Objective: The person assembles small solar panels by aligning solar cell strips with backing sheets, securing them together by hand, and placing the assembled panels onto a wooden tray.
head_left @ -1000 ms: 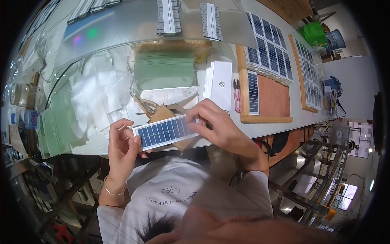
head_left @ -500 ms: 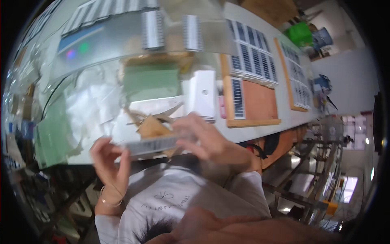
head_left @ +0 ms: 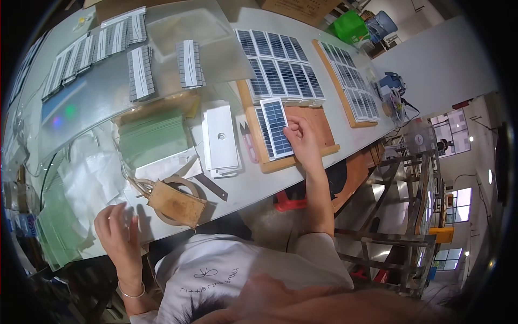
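The right hand (head_left: 303, 141) is reaching out over the wooden board (head_left: 310, 127) and is pressing its fingertips on the right edge of a small blue solar panel (head_left: 276, 127), which is lying flat on the left part of that board, overlapping a narrower panel strip (head_left: 264, 131) just to its left. The fingers are bent down onto the panel rather than closed around it, so the hand is touching, not gripping. The left hand (head_left: 115, 231) is resting near the front left of the table (head_left: 243, 186), open and loose with fingers spread, holding nothing, and lying on clear plastic sheeting (head_left: 86, 178). Just right of it a roll of brown tape (head_left: 175, 202) is sitting at the near edge. Farther in, a stack of white plates (head_left: 221, 139) is lying beside red-handled snips (head_left: 249, 143), with a pile of green sheets (head_left: 154, 137) to the left. Beyond the board, a group of blue panels (head_left: 280, 65) is lying in rows, and a second board of panels (head_left: 348, 81) is sitting to the right. Stacks of white strips (head_left: 140, 73) are standing at the far left.
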`<control>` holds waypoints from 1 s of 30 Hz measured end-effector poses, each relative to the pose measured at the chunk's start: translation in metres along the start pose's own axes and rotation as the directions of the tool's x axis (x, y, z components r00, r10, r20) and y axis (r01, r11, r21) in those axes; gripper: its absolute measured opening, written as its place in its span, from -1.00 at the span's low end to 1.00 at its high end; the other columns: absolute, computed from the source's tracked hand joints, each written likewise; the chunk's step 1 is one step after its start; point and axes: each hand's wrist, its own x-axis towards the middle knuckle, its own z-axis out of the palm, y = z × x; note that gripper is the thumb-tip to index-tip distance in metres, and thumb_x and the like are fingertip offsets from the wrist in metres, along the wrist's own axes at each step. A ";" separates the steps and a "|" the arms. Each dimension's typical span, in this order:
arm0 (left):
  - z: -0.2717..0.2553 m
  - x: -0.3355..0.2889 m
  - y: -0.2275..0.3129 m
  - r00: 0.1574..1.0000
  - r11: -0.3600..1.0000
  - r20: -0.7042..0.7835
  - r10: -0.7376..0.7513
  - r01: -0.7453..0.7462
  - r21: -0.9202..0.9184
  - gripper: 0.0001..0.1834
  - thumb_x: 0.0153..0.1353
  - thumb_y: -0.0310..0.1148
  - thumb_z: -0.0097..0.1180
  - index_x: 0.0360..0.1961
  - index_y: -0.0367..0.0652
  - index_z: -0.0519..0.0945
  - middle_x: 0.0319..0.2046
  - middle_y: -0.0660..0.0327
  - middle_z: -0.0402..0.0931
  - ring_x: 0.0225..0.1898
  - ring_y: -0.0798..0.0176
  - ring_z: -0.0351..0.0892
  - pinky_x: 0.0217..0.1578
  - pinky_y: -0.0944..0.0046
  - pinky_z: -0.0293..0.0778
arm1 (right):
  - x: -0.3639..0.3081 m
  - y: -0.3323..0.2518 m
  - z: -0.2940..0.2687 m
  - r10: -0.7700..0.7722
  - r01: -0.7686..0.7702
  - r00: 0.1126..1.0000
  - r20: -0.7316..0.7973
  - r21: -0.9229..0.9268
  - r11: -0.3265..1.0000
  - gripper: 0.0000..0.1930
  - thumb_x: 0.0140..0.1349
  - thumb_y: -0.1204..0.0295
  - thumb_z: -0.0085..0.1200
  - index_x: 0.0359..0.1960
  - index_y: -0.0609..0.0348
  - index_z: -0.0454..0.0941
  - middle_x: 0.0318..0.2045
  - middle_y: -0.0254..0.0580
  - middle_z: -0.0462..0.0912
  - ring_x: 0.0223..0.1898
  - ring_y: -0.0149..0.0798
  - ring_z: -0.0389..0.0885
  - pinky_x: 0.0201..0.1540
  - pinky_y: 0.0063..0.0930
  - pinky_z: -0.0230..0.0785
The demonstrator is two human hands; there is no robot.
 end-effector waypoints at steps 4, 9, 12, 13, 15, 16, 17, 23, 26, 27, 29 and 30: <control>0.009 -0.007 -0.007 0.998 0.998 0.046 -0.053 0.054 -0.014 -0.62 0.06 -0.60 0.37 -0.06 -0.16 0.59 -0.15 0.09 0.52 -0.04 -0.07 0.49 -0.03 0.01 0.44 | 0.008 0.002 0.011 0.015 -0.014 1.000 0.003 -0.219 0.976 -0.70 0.32 0.61 0.19 0.08 0.33 0.58 -0.38 -0.29 0.62 -0.37 -0.48 0.58 -0.31 -0.60 0.46; 0.001 -0.007 -0.011 0.999 0.999 -0.004 -0.035 0.035 -0.032 -0.62 0.01 -0.61 0.38 -0.11 -0.15 0.60 -0.16 0.09 0.50 -0.07 -0.07 0.48 -0.06 0.01 0.44 | 0.004 -0.002 0.008 -0.053 0.049 0.999 -0.005 -0.283 0.958 -0.74 0.30 0.57 0.22 0.01 0.33 0.62 -0.40 -0.29 0.57 -0.45 -0.47 0.49 -0.35 -0.56 0.43; -0.003 -0.010 -0.017 0.999 0.998 0.032 -0.020 0.022 -0.064 -0.64 -0.01 -0.63 0.36 -0.15 -0.15 0.60 -0.20 0.10 0.51 -0.08 -0.06 0.48 -0.07 0.02 0.44 | 0.004 -0.002 0.009 -0.017 0.019 1.000 0.006 -0.332 0.943 -0.75 0.30 0.55 0.24 -0.01 0.34 0.63 -0.37 -0.25 0.56 -0.43 -0.44 0.50 -0.32 -0.54 0.43; -0.001 -0.011 -0.020 0.999 0.997 0.041 -0.002 0.005 -0.075 -0.64 -0.02 -0.63 0.36 -0.16 -0.15 0.60 -0.22 0.11 0.51 -0.08 -0.06 0.48 -0.08 0.02 0.44 | 0.006 0.004 0.007 -0.051 0.060 0.998 0.032 -0.364 0.930 -0.75 0.30 0.54 0.24 -0.01 0.34 0.64 -0.35 -0.24 0.57 -0.42 -0.43 0.51 -0.31 -0.53 0.44; 0.001 -0.012 -0.023 0.999 0.996 0.047 0.017 -0.012 -0.088 -0.65 -0.03 -0.64 0.35 -0.18 -0.15 0.60 -0.23 0.12 0.51 -0.09 -0.05 0.48 -0.08 0.03 0.44 | 0.007 -0.001 0.009 -0.088 0.104 0.994 0.057 -0.395 0.913 -0.75 0.29 0.53 0.25 -0.02 0.34 0.64 -0.34 -0.22 0.57 -0.40 -0.42 0.51 -0.29 -0.53 0.44; 0.002 -0.012 -0.024 0.999 0.995 0.046 0.018 -0.014 -0.099 -0.65 -0.03 -0.64 0.35 -0.18 -0.16 0.60 -0.24 0.12 0.51 -0.10 -0.04 0.48 -0.08 0.03 0.45 | 0.005 -0.006 0.011 -0.061 0.081 0.996 0.061 -0.415 0.906 -0.75 0.30 0.51 0.25 -0.02 0.33 0.65 -0.31 -0.17 0.59 -0.38 -0.37 0.54 -0.26 -0.49 0.46; 0.002 -0.012 -0.024 0.999 0.994 0.047 0.022 -0.016 -0.113 -0.66 -0.04 -0.65 0.35 -0.19 -0.16 0.60 -0.25 0.13 0.51 -0.10 -0.04 0.49 -0.08 0.03 0.45 | 0.002 -0.012 0.011 -0.033 0.056 0.998 0.061 -0.435 0.899 -0.75 0.30 0.49 0.26 -0.03 0.33 0.65 -0.27 -0.12 0.61 -0.36 -0.32 0.58 -0.24 -0.46 0.48; 0.010 -0.022 -0.031 0.988 0.996 -0.153 0.017 -0.030 -0.082 -0.67 -0.02 -0.65 0.35 -0.19 -0.17 0.62 -0.24 0.12 0.52 -0.12 -0.02 0.50 -0.08 0.06 0.45 | -0.033 -0.011 -0.011 -0.050 0.013 0.996 -0.079 -0.415 0.910 -0.73 0.25 0.45 0.30 -0.05 0.28 0.67 -0.16 -0.03 0.65 -0.12 -0.13 0.67 -0.04 -0.35 0.51; 0.015 -0.028 -0.040 0.986 0.990 -0.165 -0.037 0.013 -0.142 -0.71 0.07 -0.65 0.32 -0.16 -0.18 0.63 -0.23 0.10 0.51 -0.13 0.01 0.50 -0.11 0.10 0.45 | -0.062 -0.015 -0.030 -0.139 0.218 0.974 0.177 -0.577 0.787 -0.68 0.03 0.45 0.42 -0.14 0.16 0.68 -0.15 -0.11 0.64 0.04 -0.02 0.58 0.20 -0.19 0.36; 0.016 -0.028 -0.040 0.986 0.980 -0.152 -0.075 0.044 -0.194 -0.68 0.06 -0.64 0.35 -0.13 -0.18 0.63 -0.23 0.10 0.50 -0.14 0.02 0.48 -0.12 0.10 0.44 | -0.065 -0.006 -0.028 -0.197 0.244 0.970 0.144 -0.568 0.786 -0.67 -0.02 0.34 0.43 -0.18 0.06 0.68 -0.25 -0.16 0.61 0.01 -0.03 0.53 0.20 -0.19 0.24; 0.015 -0.026 -0.035 0.983 0.978 -0.159 -0.093 0.061 -0.197 -0.69 0.10 -0.63 0.33 -0.11 -0.18 0.63 -0.22 0.10 0.50 -0.15 0.03 0.48 -0.13 0.11 0.44 | -0.062 0.006 -0.031 -0.202 0.252 0.968 0.151 -0.554 0.794 -0.68 -0.03 0.33 0.44 -0.23 0.07 0.67 -0.27 -0.21 0.61 0.00 -0.06 0.53 0.19 -0.19 0.22; 0.015 -0.024 -0.033 0.979 0.975 -0.161 -0.122 0.088 -0.202 -0.69 0.13 -0.61 0.32 -0.08 -0.18 0.63 -0.22 0.10 0.49 -0.16 0.04 0.47 -0.14 0.12 0.44 | -0.060 0.010 -0.032 -0.202 0.261 0.965 0.167 -0.540 0.800 -0.69 -0.05 0.31 0.46 -0.28 0.08 0.66 -0.29 -0.26 0.61 -0.01 -0.08 0.53 0.19 -0.20 0.20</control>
